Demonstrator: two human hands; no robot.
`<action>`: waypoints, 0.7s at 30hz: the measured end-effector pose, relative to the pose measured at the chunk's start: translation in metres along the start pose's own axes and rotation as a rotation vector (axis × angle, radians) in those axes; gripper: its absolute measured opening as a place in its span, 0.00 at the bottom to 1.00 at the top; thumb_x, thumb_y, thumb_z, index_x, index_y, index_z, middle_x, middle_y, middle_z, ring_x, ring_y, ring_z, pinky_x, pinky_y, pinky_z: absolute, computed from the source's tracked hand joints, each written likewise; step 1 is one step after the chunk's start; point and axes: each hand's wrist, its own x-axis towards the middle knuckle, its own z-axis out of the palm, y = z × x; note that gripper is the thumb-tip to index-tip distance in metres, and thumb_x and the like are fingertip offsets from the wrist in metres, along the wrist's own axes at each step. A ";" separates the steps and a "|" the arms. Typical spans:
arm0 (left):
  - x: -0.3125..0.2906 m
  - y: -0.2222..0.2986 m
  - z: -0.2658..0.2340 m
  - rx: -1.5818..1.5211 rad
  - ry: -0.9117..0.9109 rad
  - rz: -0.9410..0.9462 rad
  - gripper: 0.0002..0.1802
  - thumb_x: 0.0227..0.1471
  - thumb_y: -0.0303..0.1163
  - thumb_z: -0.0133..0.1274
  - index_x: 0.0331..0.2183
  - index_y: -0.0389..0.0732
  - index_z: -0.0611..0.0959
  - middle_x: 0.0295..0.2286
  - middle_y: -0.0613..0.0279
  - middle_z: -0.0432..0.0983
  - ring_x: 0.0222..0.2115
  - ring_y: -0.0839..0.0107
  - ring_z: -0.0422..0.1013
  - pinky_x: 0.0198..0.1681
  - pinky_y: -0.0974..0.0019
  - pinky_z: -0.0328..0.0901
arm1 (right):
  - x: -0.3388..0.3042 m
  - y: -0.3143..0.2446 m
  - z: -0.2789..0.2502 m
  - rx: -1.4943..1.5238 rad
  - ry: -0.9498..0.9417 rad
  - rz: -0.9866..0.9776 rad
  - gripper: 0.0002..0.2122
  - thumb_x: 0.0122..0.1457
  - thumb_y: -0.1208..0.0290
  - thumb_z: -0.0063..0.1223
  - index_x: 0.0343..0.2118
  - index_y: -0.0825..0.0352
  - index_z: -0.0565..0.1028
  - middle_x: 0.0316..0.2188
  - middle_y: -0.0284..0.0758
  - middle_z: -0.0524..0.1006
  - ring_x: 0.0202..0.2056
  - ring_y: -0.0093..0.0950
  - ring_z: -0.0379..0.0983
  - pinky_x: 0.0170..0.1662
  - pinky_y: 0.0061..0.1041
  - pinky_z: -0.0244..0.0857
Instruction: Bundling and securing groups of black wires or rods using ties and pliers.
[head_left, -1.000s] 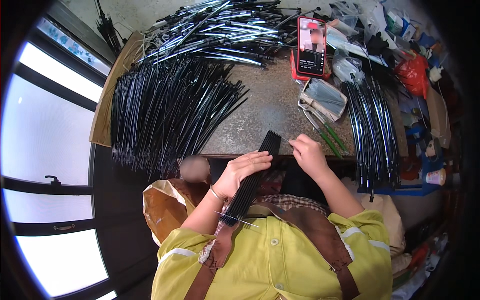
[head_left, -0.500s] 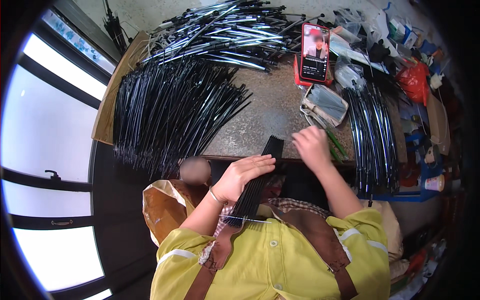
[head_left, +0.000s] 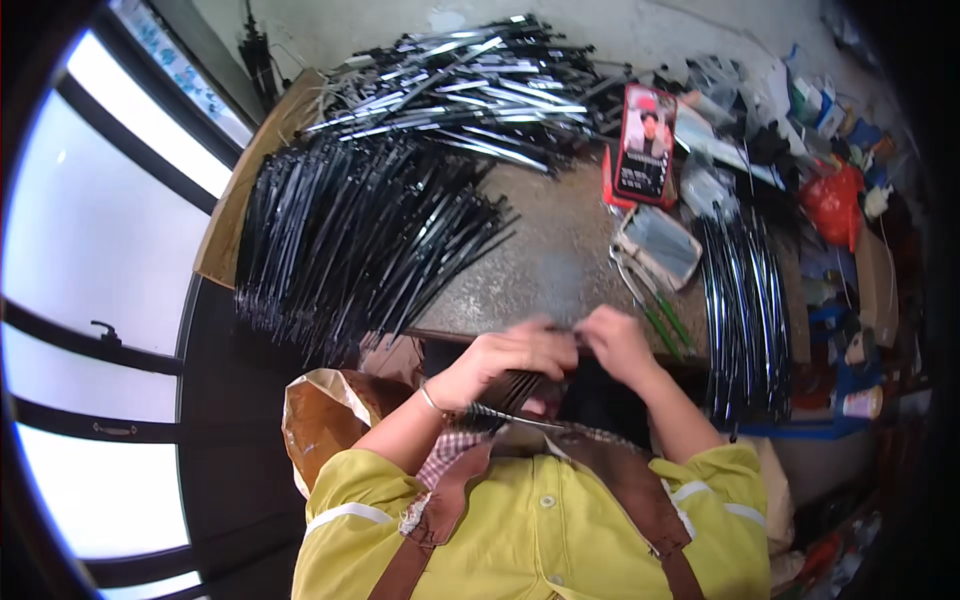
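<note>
My left hand (head_left: 520, 355), smeared by motion, is wrapped round a flat bundle of thin black rods (head_left: 512, 392) in front of my body. A thin, light wire-like piece (head_left: 520, 417) lies across the bundle's lower end. At the bundle's far end my right hand (head_left: 615, 342) meets the left, its fingers pinched together. Whatever sits between those fingertips is hidden and blurred. Beyond the right hand, on the table, are pliers with green handles (head_left: 662, 318) and a shallow tray (head_left: 690, 275) of fine grey pieces.
Many black rods (head_left: 350, 230) lie along the table's left side, with a shiny pile (head_left: 480, 95) behind. Another row of rods (head_left: 745, 310) hangs over the right edge. A phone (head_left: 648, 145) leans on a red box. A paper sack (head_left: 315, 430) stands lower left.
My right hand has come in to the left one, at the bundle's far end. The bundle is more covered by the left hand. The whole view has shifted, the table appearing lower.
</note>
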 end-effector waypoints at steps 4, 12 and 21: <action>0.014 -0.001 -0.005 -1.017 0.246 -0.219 0.13 0.46 0.34 0.54 0.32 0.35 0.78 0.34 0.53 0.74 0.36 0.60 0.70 0.43 0.62 0.63 | 0.040 -0.044 -0.046 0.070 -0.139 -0.442 0.11 0.47 0.74 0.54 0.35 0.66 0.73 0.28 0.34 0.73 0.35 0.35 0.70 0.39 0.35 0.64; 0.112 -0.030 -0.014 -0.510 0.106 0.049 0.15 0.46 0.32 0.56 0.37 0.37 0.76 0.36 0.63 0.70 0.36 0.73 0.65 0.37 0.68 0.62 | 0.081 -0.102 -0.103 0.960 0.464 -0.240 0.19 0.61 0.55 0.39 0.38 0.71 0.64 0.18 0.36 0.68 0.20 0.25 0.65 0.26 0.24 0.62; 0.122 -0.251 -0.120 -0.321 1.154 -1.181 0.26 0.45 0.37 0.55 0.42 0.28 0.69 0.24 0.56 0.71 0.13 0.70 0.67 0.15 0.71 0.63 | 0.080 -0.088 -0.119 0.886 0.563 -0.273 0.19 0.61 0.55 0.38 0.35 0.72 0.65 0.17 0.34 0.68 0.17 0.20 0.63 0.22 0.18 0.60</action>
